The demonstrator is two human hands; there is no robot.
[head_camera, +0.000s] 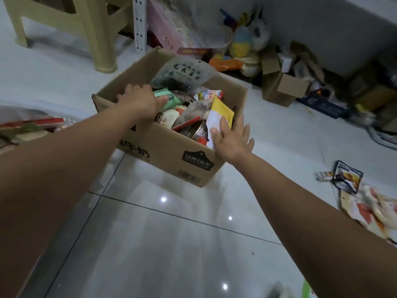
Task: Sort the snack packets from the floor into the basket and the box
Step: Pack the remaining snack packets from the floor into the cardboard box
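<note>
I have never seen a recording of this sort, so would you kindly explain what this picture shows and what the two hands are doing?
There is no machine here. A person wears a wide-angle camera on the head, so this one picture looks down along their own bare arms. On the glossy grey tiled floor stands a brown cardboard box, crammed with snack packets. The left hand lies over a green packet at the box's far side, thumb on it; whether it truly grips is unclear. The right hand is open, fingers spread, touching a yellow-and-white packet that sticks up at the box's near right corner. More lie loose on the floor at the right, among them a dark-edged packet.
</note>
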